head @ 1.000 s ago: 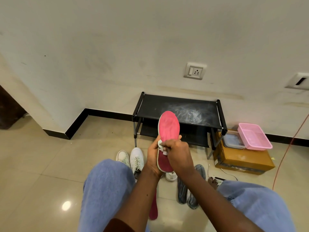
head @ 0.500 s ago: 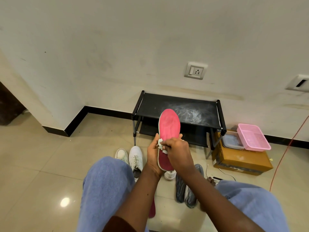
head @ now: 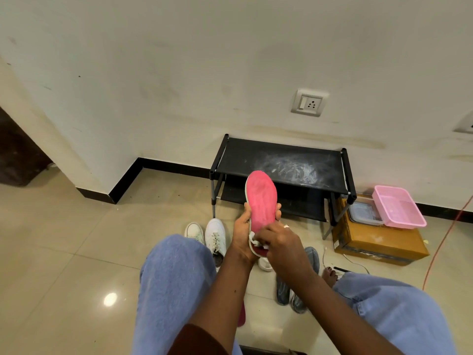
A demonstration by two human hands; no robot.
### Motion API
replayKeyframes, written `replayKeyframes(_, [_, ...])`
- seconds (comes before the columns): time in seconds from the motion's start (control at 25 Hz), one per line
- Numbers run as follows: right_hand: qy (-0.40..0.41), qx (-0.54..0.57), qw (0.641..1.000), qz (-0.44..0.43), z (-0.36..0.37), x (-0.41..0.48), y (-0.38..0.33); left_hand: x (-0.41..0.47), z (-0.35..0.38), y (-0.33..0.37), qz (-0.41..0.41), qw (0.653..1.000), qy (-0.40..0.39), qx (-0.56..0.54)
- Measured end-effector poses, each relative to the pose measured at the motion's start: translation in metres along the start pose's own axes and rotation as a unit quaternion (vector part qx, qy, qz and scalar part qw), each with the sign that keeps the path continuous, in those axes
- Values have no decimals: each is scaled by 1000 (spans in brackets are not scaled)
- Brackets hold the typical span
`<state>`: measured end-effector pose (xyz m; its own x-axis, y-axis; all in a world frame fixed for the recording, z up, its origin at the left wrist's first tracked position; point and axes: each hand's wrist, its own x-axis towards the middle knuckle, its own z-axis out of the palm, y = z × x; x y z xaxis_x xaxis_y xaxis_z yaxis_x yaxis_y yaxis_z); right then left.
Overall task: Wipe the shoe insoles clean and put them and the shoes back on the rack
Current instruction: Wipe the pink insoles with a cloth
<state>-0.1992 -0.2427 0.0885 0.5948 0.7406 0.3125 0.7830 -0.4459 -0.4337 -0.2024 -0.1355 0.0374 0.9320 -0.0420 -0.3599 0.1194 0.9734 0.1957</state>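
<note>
My left hand (head: 242, 234) grips a pink insole (head: 261, 196) from behind, holding it upright in front of the black shoe rack (head: 281, 160). My right hand (head: 279, 242) pinches a small white wipe (head: 254, 240) against the insole's lower part. A pair of white sneakers (head: 213, 233) stands on the floor left of my hands. Grey insoles (head: 284, 290) lie on the floor under my right forearm. A second pink insole (head: 241, 315) peeks out below my left arm. Another white shoe (head: 265, 265) is mostly hidden behind my hands.
A cardboard box (head: 378, 242) right of the rack carries a clear container (head: 363, 213) and a pink basket (head: 398, 206). An orange cable (head: 445, 242) runs down at the far right. My knees in blue jeans fill the foreground. A wall socket (head: 309, 103) sits above the rack.
My right hand with the wipe has slid down the insole toward its heel. The view has shifted slightly; the left hand keeps its hold.
</note>
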Motion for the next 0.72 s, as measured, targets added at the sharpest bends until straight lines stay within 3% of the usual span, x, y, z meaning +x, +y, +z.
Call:
replayKeyframes(0.2, [27,-4,997,65,3,37,-6,-8,12,-3,32,998,-40,31])
replayKeyframes(0.56, [-56,34,998,-18,7,-8,-8,-8,1,11,39,999,0,35])
replayKeyframes(0.72, [-44,-18,999,19,5,28,-8,-10,5,11,55,998,-19,39])
